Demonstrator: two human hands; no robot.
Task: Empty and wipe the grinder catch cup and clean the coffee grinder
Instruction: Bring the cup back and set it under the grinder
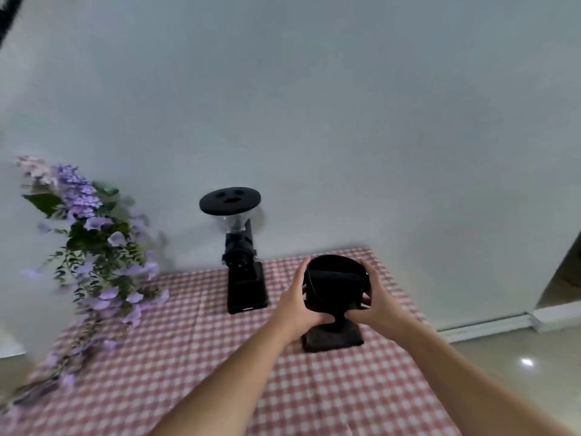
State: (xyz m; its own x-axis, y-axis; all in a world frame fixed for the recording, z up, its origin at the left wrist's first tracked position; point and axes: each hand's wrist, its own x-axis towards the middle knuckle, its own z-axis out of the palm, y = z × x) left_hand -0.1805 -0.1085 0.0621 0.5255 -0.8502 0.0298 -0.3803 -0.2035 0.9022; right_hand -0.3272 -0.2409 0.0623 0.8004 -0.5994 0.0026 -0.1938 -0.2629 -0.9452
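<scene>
Hands, left hand (300, 302) and right hand (375, 298), have fingers clamped on the black catch cup (334, 283) above the tabletop (220, 357). Tilting it could spill leftover grounds onto the checked cloth.

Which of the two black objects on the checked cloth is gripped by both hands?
The wide-mouthed black cup on the right, between left hand and right hand. The lidded grinder stands untouched.
</scene>
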